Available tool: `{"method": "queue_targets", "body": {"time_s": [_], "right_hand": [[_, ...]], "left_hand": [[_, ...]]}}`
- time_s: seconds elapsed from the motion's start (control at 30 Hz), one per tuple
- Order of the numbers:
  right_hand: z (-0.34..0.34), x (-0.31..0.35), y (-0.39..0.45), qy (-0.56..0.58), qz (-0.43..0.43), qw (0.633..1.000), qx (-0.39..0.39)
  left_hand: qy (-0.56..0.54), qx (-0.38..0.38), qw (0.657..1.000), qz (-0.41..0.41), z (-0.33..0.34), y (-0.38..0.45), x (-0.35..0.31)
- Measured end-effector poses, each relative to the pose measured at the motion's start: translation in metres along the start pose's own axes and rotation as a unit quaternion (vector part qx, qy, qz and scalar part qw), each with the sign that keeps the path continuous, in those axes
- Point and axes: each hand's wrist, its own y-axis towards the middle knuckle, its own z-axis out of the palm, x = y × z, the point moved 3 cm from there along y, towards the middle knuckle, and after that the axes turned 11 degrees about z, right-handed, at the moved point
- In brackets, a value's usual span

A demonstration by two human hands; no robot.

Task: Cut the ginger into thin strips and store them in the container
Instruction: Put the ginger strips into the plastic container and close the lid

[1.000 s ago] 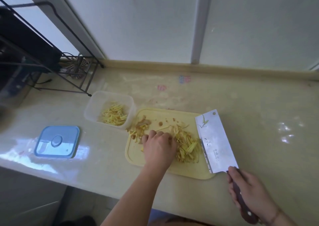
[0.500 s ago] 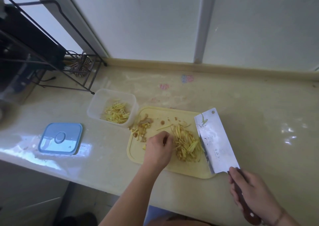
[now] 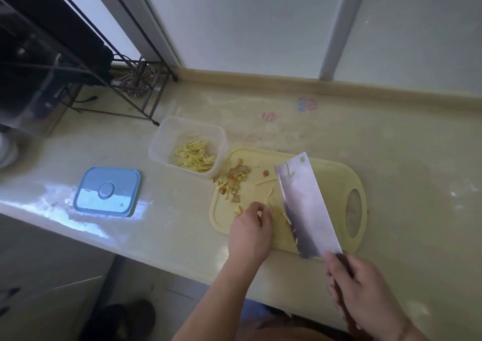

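A yellow cutting board (image 3: 336, 181) lies on the counter. My right hand (image 3: 365, 291) grips the handle of a cleaver (image 3: 305, 205), whose broad blade lies tilted over the pile of cut ginger strips (image 3: 285, 217) and hides most of it. My left hand (image 3: 250, 230) sits just left of the blade, its fingers curled on the strips at the blade's edge. A clear plastic container (image 3: 167, 142) holding ginger strips (image 3: 193, 157) stands against the board's far left corner. Brownish ginger peel scraps (image 3: 236, 179) lie on the board's left side.
The container's blue lid (image 3: 107, 192) rests on the counter to the left, near the front edge. A black wire rack (image 3: 125, 61) and a dark appliance fill the far left. A raised kerb (image 3: 287, 80) and wall panels close off the back.
The cleaver has swung left from the board's right edge onto the pile of strips. My left hand has drawn back toward me and stays beside the blade. The camera has moved closer.
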Motion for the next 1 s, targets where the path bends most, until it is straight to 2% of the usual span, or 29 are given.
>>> {"method": "queue_targets", "body": {"time_s": [0.13,0.23,0.3,0.4,0.5,0.7,1.0], "right_hand": [[0.009,0.004,-0.004,-0.031,0.003,0.999,-0.031],[0.014,0.009,-0.006,-0.109,-0.021,0.992,-0.06],[0.018,0.013,-0.012,-0.139,-0.025,0.987,-0.073],[0.028,0.017,-0.023,-0.152,-0.008,0.985,-0.078],[0.038,0.018,-0.027,-0.182,0.013,0.98,-0.076],[0.058,0.019,-0.029,-0.197,0.021,0.976,-0.092],[0.064,0.017,-0.025,-0.22,0.05,0.961,-0.158]], "left_hand": [[0.081,0.03,0.995,0.052,-0.009,-0.005,0.012],[0.125,0.038,0.986,0.1,-0.014,-0.008,0.018],[0.126,0.015,0.975,0.185,-0.018,-0.008,0.021],[0.149,-0.026,0.936,0.317,-0.008,-0.002,0.037],[0.16,-0.048,0.908,0.383,-0.004,0.006,0.042],[0.145,-0.075,0.908,0.385,-0.006,0.011,0.042],[0.17,-0.029,0.891,0.42,-0.011,0.018,0.04]]}}
